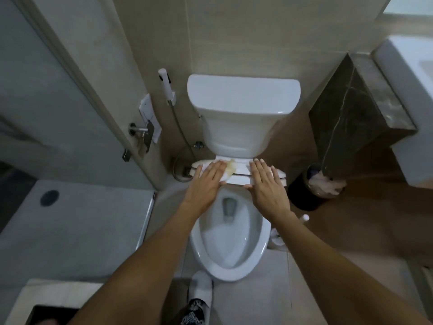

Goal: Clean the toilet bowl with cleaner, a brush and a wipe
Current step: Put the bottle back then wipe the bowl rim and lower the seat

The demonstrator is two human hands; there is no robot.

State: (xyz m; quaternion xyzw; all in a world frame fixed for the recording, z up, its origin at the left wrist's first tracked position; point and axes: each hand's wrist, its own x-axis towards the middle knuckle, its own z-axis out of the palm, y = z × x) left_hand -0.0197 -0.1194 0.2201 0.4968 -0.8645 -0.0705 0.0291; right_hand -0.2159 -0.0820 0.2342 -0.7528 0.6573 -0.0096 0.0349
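The toilet bowl [230, 240] is seen in the middle of the view, white and open, with a little water low inside it. The raised seat and lid [239, 171] are found at the bowl's 12 o'clock edge, leaning back toward the tank [243, 99]. A white wipe [228, 171] with a yellow stain is spread on the seat.

The left hand [206, 184] is laid flat on the wipe with straight fingers held close together, and nothing is gripped. The right hand [266, 184] is laid flat on the seat at the wipe's 3 o'clock, fingers straight too, thumb at the seat's lower edge. Both bare arms are stretched out over the bowl.

A dark bin [314, 191] is set on the floor at the bowl's 2 o'clock, and crumpled pale stuff is seen inside it. A white brush holder [277, 240] is partly hidden behind the right arm at 3 o'clock. A spray hose [167, 87] is hung on the wall at 11 o'clock, with a metal paper holder [143, 133] near it. A white shoe [201, 287] is seen at 6 o'clock, close to the bowl's front.
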